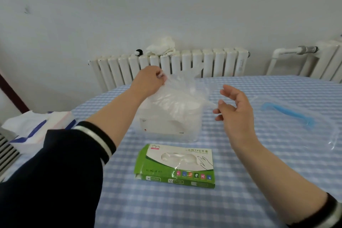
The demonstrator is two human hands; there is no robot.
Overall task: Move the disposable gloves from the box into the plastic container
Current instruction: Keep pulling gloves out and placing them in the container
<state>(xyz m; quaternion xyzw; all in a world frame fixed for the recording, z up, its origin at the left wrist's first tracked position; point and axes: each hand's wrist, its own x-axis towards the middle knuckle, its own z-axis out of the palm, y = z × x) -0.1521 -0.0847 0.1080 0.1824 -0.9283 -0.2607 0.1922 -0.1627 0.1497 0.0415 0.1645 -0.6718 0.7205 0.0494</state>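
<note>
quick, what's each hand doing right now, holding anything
Left hand: pinching the thin clear plastic gloves above the translucent plastic container.
Right hand: loosely curled, touching the gloves' edge; a grip cannot be told.

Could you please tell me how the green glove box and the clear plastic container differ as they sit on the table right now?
The green glove box is opaque, printed and lies flat and low, nearest the person; the clear plastic container is see-through, taller and sits behind it. The box goes untouched, while the left hand pinches a clear glove over the container. Both rest on the checked tablecloth.
</note>
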